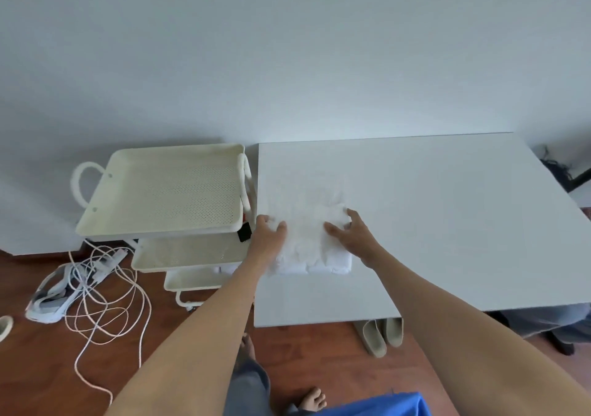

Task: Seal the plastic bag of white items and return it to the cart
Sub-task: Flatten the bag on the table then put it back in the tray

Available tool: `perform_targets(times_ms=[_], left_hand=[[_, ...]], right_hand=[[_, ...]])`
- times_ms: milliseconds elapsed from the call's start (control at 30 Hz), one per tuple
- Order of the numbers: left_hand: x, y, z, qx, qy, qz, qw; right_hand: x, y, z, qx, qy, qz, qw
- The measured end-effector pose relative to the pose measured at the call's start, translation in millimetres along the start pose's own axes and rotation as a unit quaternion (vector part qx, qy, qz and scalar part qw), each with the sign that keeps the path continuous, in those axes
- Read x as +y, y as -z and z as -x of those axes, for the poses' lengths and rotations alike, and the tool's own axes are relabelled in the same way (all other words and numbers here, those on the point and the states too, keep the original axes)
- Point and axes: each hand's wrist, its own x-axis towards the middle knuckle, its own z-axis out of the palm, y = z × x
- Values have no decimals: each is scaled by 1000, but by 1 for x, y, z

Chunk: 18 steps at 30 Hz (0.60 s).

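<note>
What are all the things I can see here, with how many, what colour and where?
plastic bag: one, clear, holding white items, near the left edge of the table
table: one, white, right of the cart
cart: one, cream, three perforated tiers, standing on the floor against the table's left side
cables: a tangle, white, on the wood floor left of the cart
slippers: one pair, beige, under the table's front edge
blue cloth: one, at the bottom edge
left hand: on the bag's left side
right hand: on the bag's right side
bare feet: on the floor
</note>
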Motion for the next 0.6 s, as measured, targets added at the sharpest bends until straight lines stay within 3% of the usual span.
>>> perform_targets(times_ms=[300,600], left_hand=[[68,76,-10,38,-77,41,995],[101,175,-42,91,-110,50,988]], right_hand=[[-114,-5,-3,2,104,9,995],[-208,-65,-19,-19,170,22,985]])
